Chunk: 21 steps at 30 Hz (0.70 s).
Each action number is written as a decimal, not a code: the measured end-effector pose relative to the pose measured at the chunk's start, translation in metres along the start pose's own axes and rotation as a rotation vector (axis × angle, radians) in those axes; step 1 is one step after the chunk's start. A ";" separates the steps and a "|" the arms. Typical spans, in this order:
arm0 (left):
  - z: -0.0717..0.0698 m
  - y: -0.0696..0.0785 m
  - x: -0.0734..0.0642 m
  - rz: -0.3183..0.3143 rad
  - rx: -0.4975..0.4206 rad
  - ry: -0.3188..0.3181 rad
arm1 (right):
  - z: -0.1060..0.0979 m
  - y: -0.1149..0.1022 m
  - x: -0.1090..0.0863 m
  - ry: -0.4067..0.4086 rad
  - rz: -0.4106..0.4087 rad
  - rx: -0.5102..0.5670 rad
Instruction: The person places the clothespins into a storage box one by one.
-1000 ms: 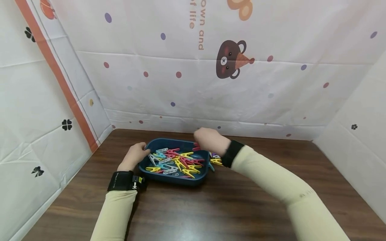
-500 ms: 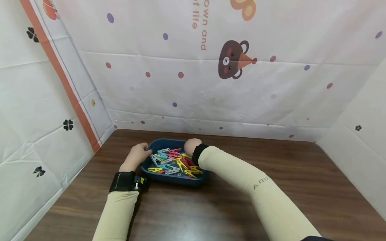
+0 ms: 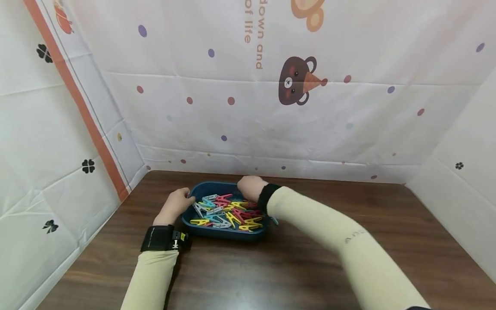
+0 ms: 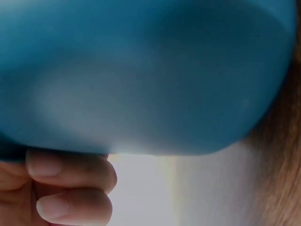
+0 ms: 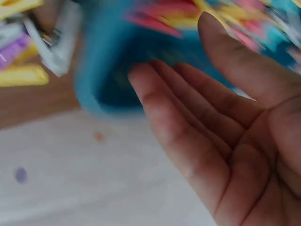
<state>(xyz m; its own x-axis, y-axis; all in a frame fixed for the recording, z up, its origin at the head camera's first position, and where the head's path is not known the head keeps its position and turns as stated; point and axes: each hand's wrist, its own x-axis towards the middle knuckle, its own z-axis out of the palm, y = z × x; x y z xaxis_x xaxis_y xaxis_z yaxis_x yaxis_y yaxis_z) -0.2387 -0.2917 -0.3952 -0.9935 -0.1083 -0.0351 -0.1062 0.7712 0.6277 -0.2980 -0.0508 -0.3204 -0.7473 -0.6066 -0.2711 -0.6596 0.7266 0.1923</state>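
A dark blue plastic tub (image 3: 228,233) stands on the table, holding a loose pile of clothespins (image 3: 222,210) in yellow, red, light blue and white. My left hand (image 3: 175,206) grips its left rim; in the left wrist view two curled fingertips (image 4: 70,183) show below the tub's wall (image 4: 164,94). Over the tub's far right corner is my right hand (image 3: 252,188). In the right wrist view that hand (image 5: 202,122) has its fingers extended and thumb apart, with nothing between them, close to red and yellow clothespins.
More clothespins (image 5: 33,42), white, yellow and purple, lie on the table outside the tub, mostly hidden by my right arm in the head view. The brown wooden table (image 3: 329,206) meets a printed white cloth (image 3: 186,125) behind and at both sides.
My right hand has come from the tub's right end, where red clothespins showed at its fingers, down over the tub and now slightly right. The left hand keeps its place on the rim.
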 end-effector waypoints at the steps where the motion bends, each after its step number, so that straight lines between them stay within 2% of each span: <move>1: 0.001 0.000 0.000 0.005 0.000 -0.001 | -0.008 0.005 -0.007 0.001 -0.008 0.047; 5: 0.001 0.001 0.000 0.014 0.001 0.001 | -0.036 0.030 -0.039 0.080 -0.080 0.210; 9: 0.001 0.000 0.000 0.003 0.001 0.000 | -0.038 0.055 -0.074 0.217 -0.157 0.260; 12: 0.001 0.000 0.000 -0.006 -0.001 -0.002 | -0.023 0.068 -0.095 0.271 -0.143 0.287; 15: 0.002 0.000 0.001 -0.005 -0.001 -0.001 | 0.002 0.077 -0.107 0.279 -0.093 0.338; 21: 0.003 0.003 0.003 0.010 0.000 0.011 | 0.054 0.079 -0.103 0.269 -0.041 0.492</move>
<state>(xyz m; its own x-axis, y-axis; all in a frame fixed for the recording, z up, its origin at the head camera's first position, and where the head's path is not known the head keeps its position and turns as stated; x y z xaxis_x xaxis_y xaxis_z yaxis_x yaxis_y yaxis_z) -0.2416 -0.2883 -0.3958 -0.9940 -0.1080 -0.0201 -0.0966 0.7723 0.6279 -0.2694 0.0865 -0.3283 -0.7584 -0.6517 -0.0069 -0.6215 0.7264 -0.2935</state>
